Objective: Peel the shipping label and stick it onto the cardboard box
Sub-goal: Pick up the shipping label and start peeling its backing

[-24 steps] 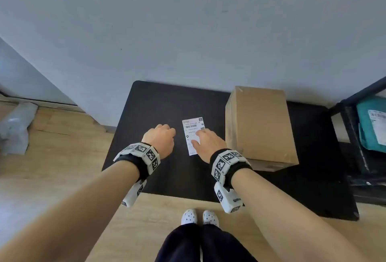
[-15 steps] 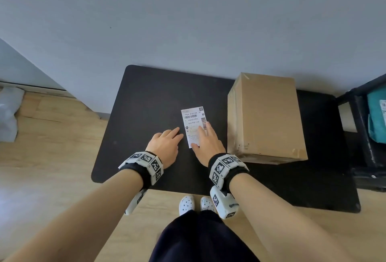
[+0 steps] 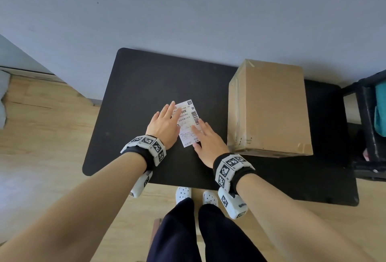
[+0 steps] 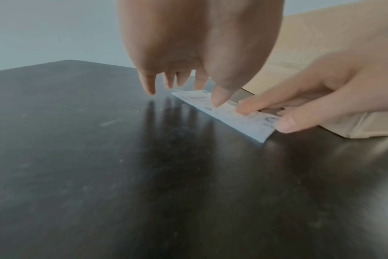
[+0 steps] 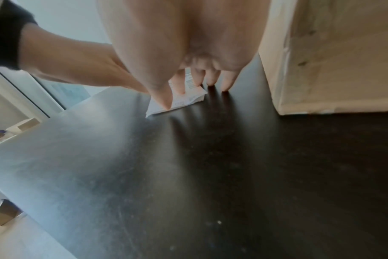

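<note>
While the white printed shipping label (image 3: pixel 187 123) lies flat on the black table top (image 3: pixel 133 86), just left of the brown taped cardboard box (image 3: pixel 269 107), I lay both hands on it. My left hand (image 3: pixel 161 124) covers its left edge with fingers straight and spread. My right hand (image 3: pixel 208 142) presses the lower right part — thumb at the near corner, fingers extended. Print under my fingers is hidden, and the wrist views are blurred — whether any edge is lifted, I cannot tell.
</note>
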